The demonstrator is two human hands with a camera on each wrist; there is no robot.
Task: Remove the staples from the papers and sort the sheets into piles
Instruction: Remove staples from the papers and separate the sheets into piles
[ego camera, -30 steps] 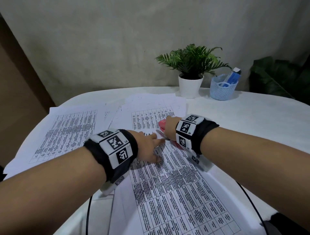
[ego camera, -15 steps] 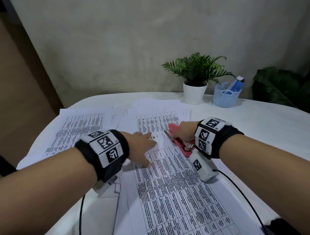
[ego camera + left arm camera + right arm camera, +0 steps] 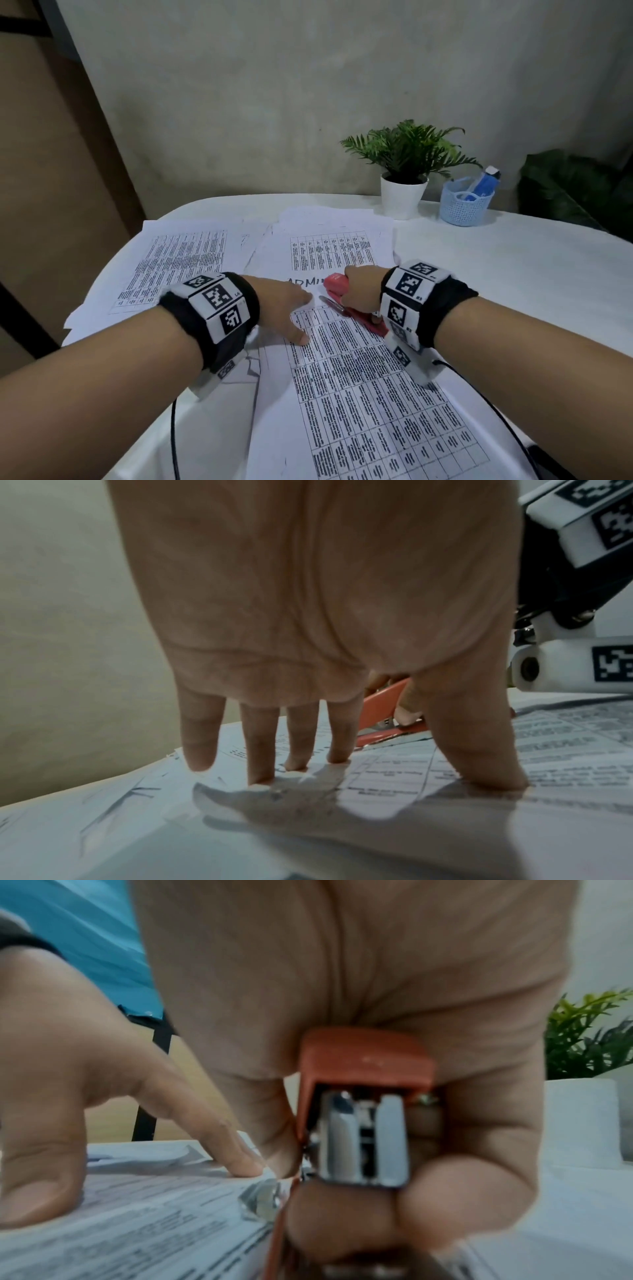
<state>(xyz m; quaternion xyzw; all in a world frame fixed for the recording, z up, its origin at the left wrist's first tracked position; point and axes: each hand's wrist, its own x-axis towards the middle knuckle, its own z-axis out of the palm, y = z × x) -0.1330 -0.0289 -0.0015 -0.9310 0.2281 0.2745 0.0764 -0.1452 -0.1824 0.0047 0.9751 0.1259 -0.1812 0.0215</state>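
A printed sheet with a table [image 3: 359, 394] lies in front of me on the white table [image 3: 513, 274]. My left hand [image 3: 287, 305] presses on it with straight, spread fingers [image 3: 260, 750] and thumb. My right hand [image 3: 359, 287] grips a red stapler [image 3: 337, 284] whose metal tongue [image 3: 330, 303] points at the sheet's top, just right of the left fingertips. From the right wrist view the stapler [image 3: 363, 1110] sits wrapped in the fingers, its metal tip [image 3: 260, 1202] on the paper [image 3: 137, 1218]. More printed sheets [image 3: 178, 267] lie to the left and behind.
A potted green plant [image 3: 407, 171] and a pale blue basket [image 3: 466, 202] with a blue item stand at the table's back. Black cables [image 3: 174, 438] run off the front edge. A dark leafy plant [image 3: 575, 192] is at the far right.
The view has tilted upward. My right hand with the stapler has drawn back slightly to the right, away from the left fingertips. The left hand stays pressed on the sheet.
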